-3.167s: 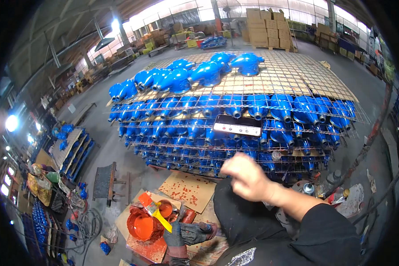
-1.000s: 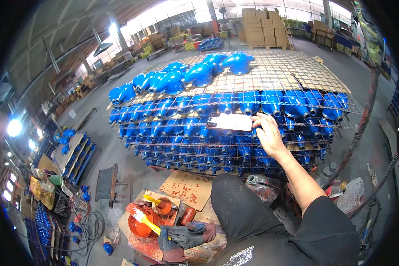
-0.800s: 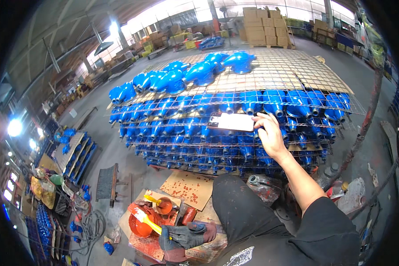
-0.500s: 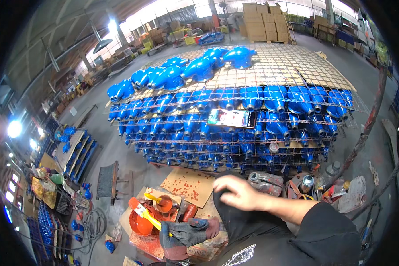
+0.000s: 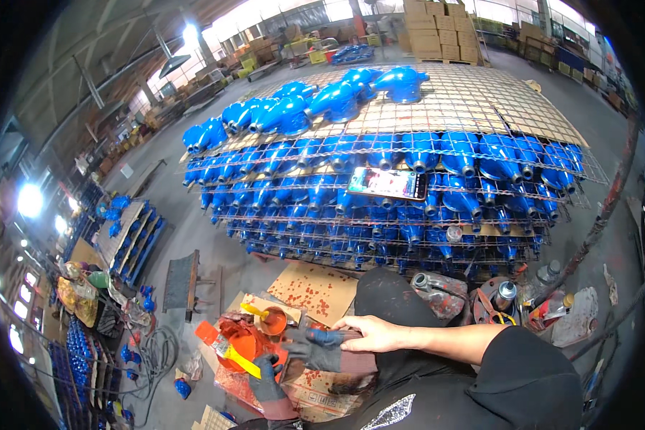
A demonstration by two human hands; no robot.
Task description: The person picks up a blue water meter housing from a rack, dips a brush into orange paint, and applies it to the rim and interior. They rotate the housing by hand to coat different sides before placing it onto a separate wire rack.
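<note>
Gripping a yellow-handled brush, the gloved left hand keeps orange bristles near a tub of orange paint. Beside it, the bare right hand clasps a loose dark glove near its cuff. A tilted brush could drip on both. Beyond, a phone sits before blue castings; knocking the mesh racks could topple it.

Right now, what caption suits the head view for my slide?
Gloved left hand holds a yellow-handled brush; bare right hand grasps a grey glove.
</note>
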